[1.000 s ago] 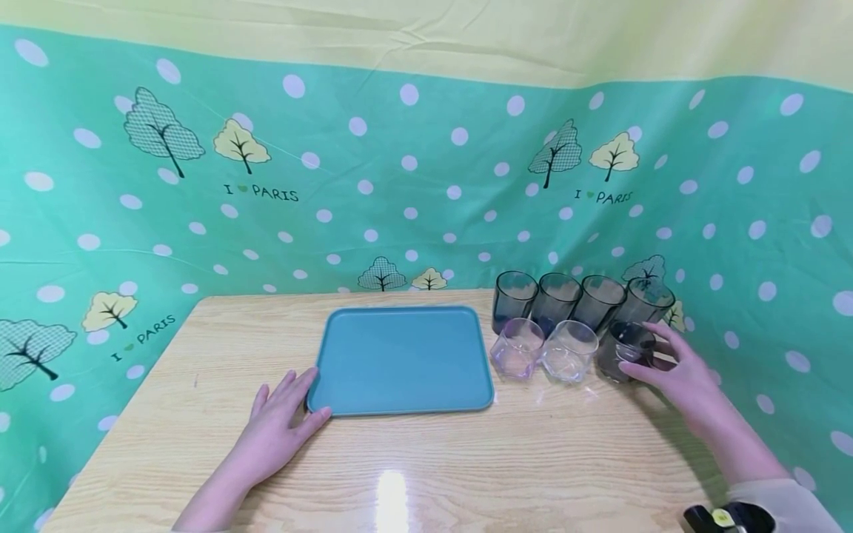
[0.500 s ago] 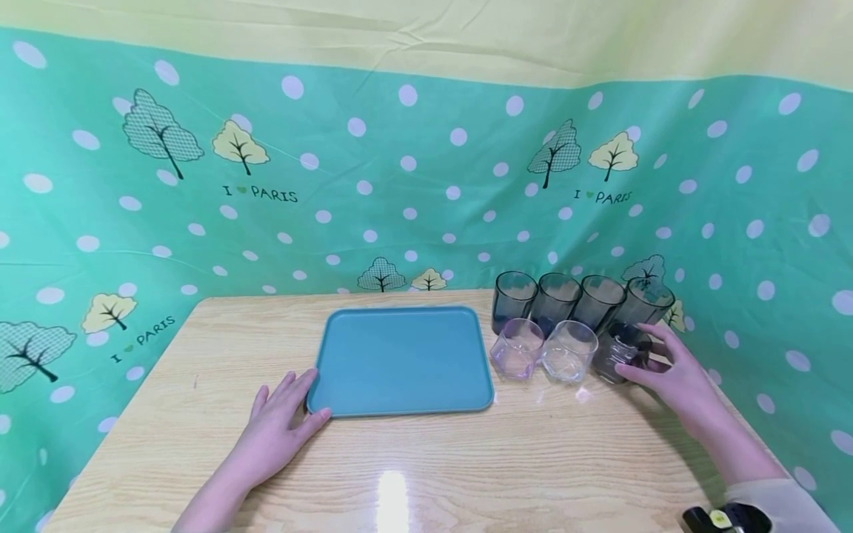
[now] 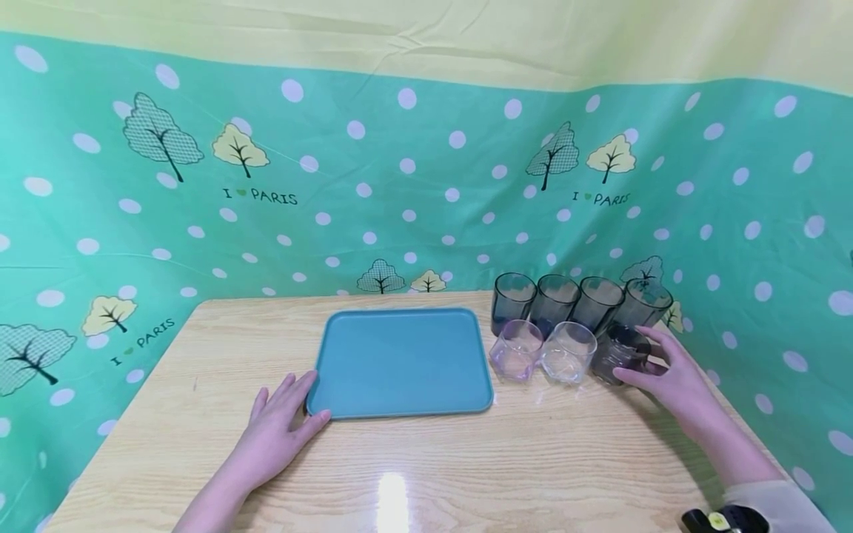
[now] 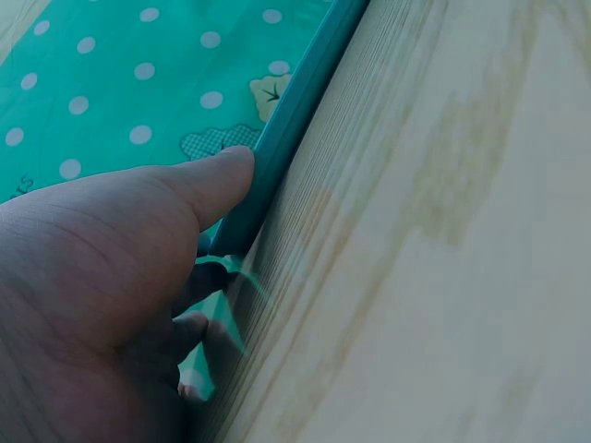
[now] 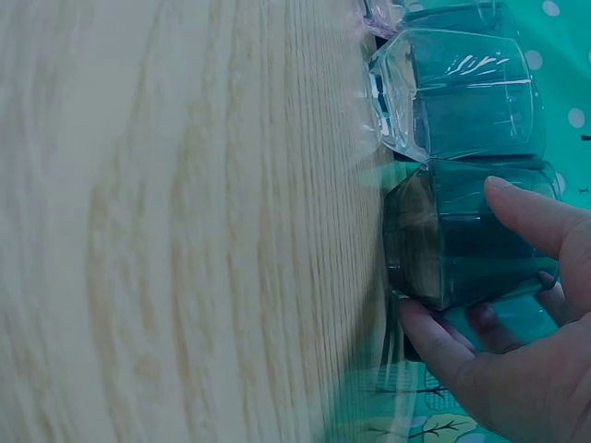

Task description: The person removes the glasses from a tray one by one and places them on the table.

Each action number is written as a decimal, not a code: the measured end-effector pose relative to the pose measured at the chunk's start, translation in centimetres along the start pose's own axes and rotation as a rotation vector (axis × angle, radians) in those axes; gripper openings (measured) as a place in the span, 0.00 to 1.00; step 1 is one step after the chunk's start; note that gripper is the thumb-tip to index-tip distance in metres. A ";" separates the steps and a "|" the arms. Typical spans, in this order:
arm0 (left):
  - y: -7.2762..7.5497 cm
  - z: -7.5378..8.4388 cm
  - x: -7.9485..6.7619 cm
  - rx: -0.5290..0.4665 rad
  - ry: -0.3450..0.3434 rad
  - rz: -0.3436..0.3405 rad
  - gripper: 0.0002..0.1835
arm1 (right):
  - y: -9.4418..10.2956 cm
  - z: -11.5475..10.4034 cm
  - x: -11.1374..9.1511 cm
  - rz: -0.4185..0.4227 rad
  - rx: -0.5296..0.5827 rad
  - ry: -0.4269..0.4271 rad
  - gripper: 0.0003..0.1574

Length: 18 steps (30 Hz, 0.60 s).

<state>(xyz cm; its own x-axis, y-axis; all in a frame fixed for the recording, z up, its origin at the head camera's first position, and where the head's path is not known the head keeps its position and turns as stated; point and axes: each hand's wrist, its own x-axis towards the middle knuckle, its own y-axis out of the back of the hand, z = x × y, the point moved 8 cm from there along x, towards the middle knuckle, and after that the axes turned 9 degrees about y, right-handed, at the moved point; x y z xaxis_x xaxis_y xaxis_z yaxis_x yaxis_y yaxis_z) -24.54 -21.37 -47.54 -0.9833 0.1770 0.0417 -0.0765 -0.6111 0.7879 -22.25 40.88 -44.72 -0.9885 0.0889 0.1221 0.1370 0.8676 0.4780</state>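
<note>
In the head view my right hand [image 3: 676, 377] holds a short dark smoky glass [image 3: 620, 354] at the right end of the front row, thumb on the near side and fingers round the far side. The right wrist view shows my thumb on the wall of this dark glass [image 5: 471, 235], which stands close beside a clear faceted glass [image 5: 462, 97]. My left hand [image 3: 276, 437] rests at the near left corner of a blue rectangular tray [image 3: 400, 363], fingers loosely extended. The left wrist view has my thumb touching the tray's rim [image 4: 286, 138].
Several tall dark glasses [image 3: 514, 303] stand in a row behind the short ones. A pinkish short glass [image 3: 517, 352] is left of the clear glass [image 3: 569, 353], right of the tray. A green printed cloth [image 3: 426, 192] hangs behind the wooden table [image 3: 466, 474].
My right hand and the short dark glass have shifted slightly left, closer to the clear glass. My left hand and the tray have stayed in place.
</note>
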 end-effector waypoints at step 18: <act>0.1 0.0 0.0 -0.002 -0.012 0.010 0.44 | 0.6 -0.8 -0.3 -0.013 -0.049 -0.013 0.71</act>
<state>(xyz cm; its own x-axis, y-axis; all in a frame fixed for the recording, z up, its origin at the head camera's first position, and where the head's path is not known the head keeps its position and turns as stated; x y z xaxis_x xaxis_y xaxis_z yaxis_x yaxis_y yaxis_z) -24.55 -21.43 -47.52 -0.9820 0.1804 0.0566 -0.0675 -0.6142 0.7863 -21.84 40.93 -43.77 -0.9910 0.0838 0.1045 0.1264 0.8438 0.5216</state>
